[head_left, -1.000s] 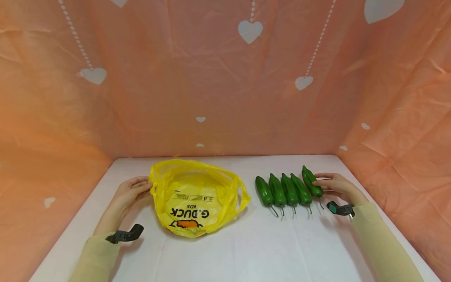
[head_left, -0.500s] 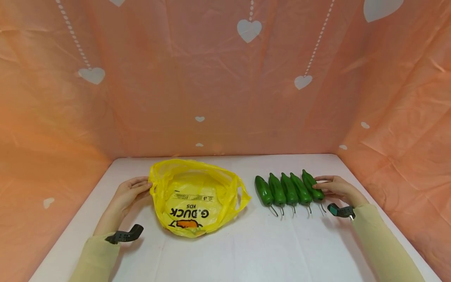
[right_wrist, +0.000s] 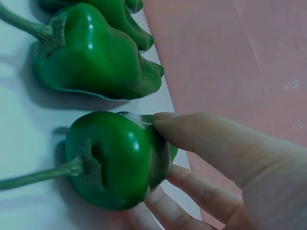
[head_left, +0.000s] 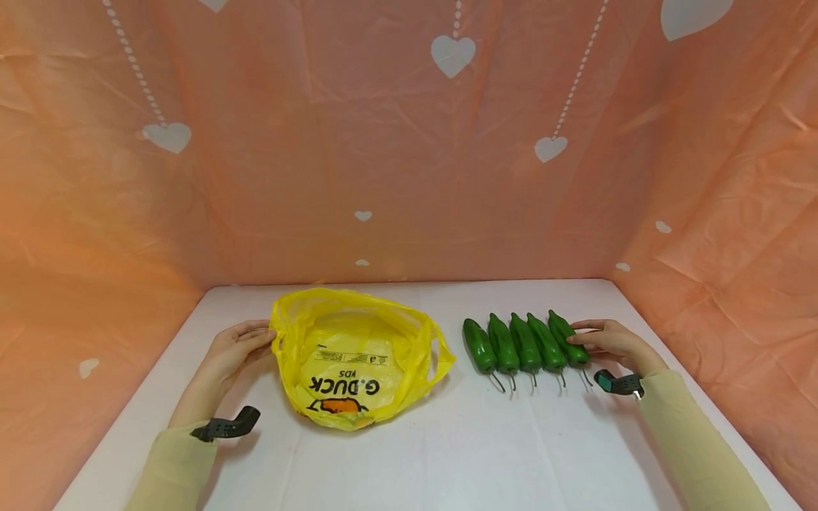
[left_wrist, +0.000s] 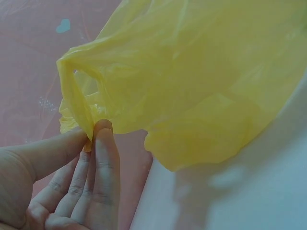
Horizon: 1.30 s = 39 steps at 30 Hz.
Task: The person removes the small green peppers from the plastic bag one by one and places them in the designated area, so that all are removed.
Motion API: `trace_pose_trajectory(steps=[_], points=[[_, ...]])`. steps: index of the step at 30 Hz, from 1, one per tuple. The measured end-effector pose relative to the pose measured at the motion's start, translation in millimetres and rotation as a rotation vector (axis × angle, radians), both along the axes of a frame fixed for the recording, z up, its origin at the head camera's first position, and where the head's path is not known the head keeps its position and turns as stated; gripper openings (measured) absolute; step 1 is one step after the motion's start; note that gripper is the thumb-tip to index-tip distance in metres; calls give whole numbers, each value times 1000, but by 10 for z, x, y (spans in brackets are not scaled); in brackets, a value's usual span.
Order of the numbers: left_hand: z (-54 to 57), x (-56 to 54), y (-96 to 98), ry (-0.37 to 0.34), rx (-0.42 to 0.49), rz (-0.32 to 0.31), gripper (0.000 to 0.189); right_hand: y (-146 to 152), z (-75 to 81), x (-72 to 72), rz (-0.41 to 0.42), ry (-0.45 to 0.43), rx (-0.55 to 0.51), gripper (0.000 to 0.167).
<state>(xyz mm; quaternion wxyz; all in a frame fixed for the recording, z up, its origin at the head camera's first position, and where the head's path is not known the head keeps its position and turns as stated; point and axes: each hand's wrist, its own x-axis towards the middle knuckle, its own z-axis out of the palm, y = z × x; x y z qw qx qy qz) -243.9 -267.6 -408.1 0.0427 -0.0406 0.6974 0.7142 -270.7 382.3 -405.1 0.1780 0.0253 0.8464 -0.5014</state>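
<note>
My left hand point(head_left: 233, 351) pinches the rim of a yellow plastic bag point(head_left: 409, 372) at its left handle. The bag gapes upward on the table, with black "G.DUCK" lettering seen inside. In the left wrist view, thumb and index fingertip meet on the bag's handle point(left_wrist: 76, 103). At the right, my right hand point(head_left: 616, 342) grips the rightmost green chili pepper point(head_left: 562, 335), thumb on one side and fingers on the other. That pepper point(right_wrist: 120, 163) points its stem toward the right wrist camera's left side. Whether it bears fully on the table is hard to tell.
Several more green peppers point(head_left: 524, 344) lie side by side left of the held one, stems toward me. They rest on a white-covered table point(head_left: 447, 454). Orange cloth point(head_left: 396, 156) with white hearts rises behind and along both sides.
My right hand has brought its pepper slightly down and toward me, level with the row. My left hand and the yellow bag have stayed put.
</note>
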Motion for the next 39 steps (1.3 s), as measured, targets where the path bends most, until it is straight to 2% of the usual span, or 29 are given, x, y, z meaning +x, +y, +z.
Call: trace_pose_trajectory(steps=[12, 20, 25, 28, 35, 39], points=[[11, -7, -26, 0, -49, -8, 59, -59, 16, 20, -1, 20, 31, 61], [9, -6, -55, -5, -17, 6, 56, 39, 22, -1, 43, 25, 19, 59], [-5, 4, -84, 5, -83, 13, 58, 112, 49, -15, 53, 16, -9, 62], [-12, 22, -108, 18, -127, -8, 59, 142, 82, -15, 50, 15, -34, 64], [9, 31, -209, 31, -107, -27, 62, 213, 191, 14, 74, 69, -71, 64], [24, 26, -322, 87, -88, -71, 53, 264, 255, 17, 90, 105, -101, 61]])
